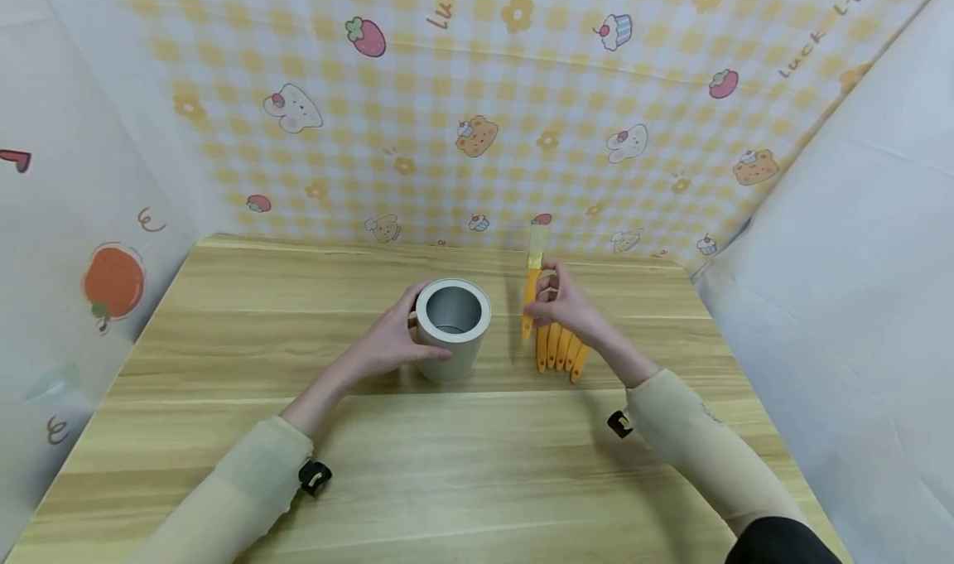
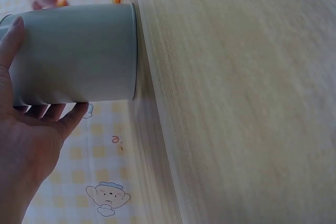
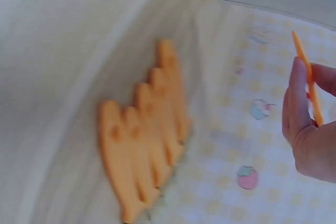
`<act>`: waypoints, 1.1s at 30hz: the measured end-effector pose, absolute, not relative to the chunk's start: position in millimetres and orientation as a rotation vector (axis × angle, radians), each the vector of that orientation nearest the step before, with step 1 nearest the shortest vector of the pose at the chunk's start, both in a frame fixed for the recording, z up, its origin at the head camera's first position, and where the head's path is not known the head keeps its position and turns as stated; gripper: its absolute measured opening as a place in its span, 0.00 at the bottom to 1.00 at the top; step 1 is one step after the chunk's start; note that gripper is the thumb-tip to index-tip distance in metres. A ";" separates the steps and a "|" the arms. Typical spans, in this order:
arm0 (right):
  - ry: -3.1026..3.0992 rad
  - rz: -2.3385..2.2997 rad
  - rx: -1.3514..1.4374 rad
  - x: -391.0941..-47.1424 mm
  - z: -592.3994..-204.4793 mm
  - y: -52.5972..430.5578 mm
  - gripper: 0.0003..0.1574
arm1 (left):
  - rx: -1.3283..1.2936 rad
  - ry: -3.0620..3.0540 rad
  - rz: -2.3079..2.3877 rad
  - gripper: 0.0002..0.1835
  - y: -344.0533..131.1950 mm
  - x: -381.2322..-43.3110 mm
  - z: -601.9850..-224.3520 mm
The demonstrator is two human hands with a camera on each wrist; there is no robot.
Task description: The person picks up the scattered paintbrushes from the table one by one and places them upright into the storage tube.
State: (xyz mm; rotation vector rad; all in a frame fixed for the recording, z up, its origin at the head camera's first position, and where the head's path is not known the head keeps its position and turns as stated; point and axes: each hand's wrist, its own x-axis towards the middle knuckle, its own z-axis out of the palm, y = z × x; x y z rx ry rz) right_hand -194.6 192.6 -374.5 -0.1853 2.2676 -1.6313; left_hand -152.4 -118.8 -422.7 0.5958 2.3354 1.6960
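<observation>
My left hand (image 1: 389,340) grips a pale grey-white cylindrical canister (image 1: 450,367), its thumb on the near side and its fingers round the far side. The canister stands upright with its thick-rimmed mouth facing up. In the left wrist view, thumb and fingers lie on opposite sides of the canister (image 2: 79,56). Right of it, my right hand (image 1: 568,306) pinches a flat paintbrush (image 1: 532,281) by its orange handle, pale bristles upward. Under and beside that hand lies a row of several more paintbrushes (image 1: 562,353); the right wrist view shows their orange handles (image 3: 152,116) side by side.
Everything stands on a light wood-grain table (image 1: 417,473). A yellow checked cloth (image 1: 447,75) with cartoon prints hangs along the table's back edge. White sheets close off the left side (image 1: 67,216) and the right side (image 1: 842,257).
</observation>
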 end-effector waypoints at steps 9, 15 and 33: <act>2.171 -1.970 -0.361 -184.6 -338.9 184.9 0.34 | 0.643 2.303 1.687 0.57 -116.7 -154.5 -427.6; 2.182 -2.030 -0.571 -174.4 -320.1 165.7 0.26 | 0.686 2.267 1.682 0.57 -112.1 -153.2 -425.6; 2.721 -1.418 -0.867 -163.4 -334.5 133.6 0.13 | 0.724 2.244 1.627 0.57 -104.8 -153.3 -427.3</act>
